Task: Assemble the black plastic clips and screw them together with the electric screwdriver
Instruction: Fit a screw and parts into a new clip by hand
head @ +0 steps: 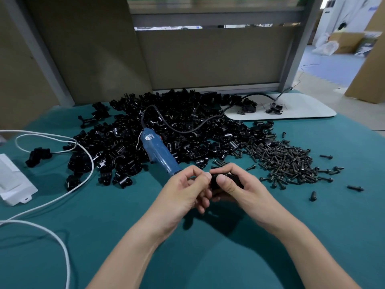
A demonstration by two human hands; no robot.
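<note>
Mostly hidden: clip (pixel 215 180), held just over tabletop (pixel 208 257) at front centre, pinched from the left by left grip (pixel 187 189) and wrapped in the curled fingers of right grip (pixel 241 188). Only a dark sliver visible between the thumbs, shape hard to make out. Tip of screwdriver (pixel 159 152) lost behind left grip. Body lying on pile (pixel 187 119) of loose clips, black cord (pixel 183 132) looping back across it. Just right of pile, heap of screws (pixel 287 163), a few strays apart. Behind at right, white board (pixel 302 110) bearing a few more clips. At left, white box (pixel 12 180) cut by frame edge, white cable (pixel 91 161) curling past.
</note>
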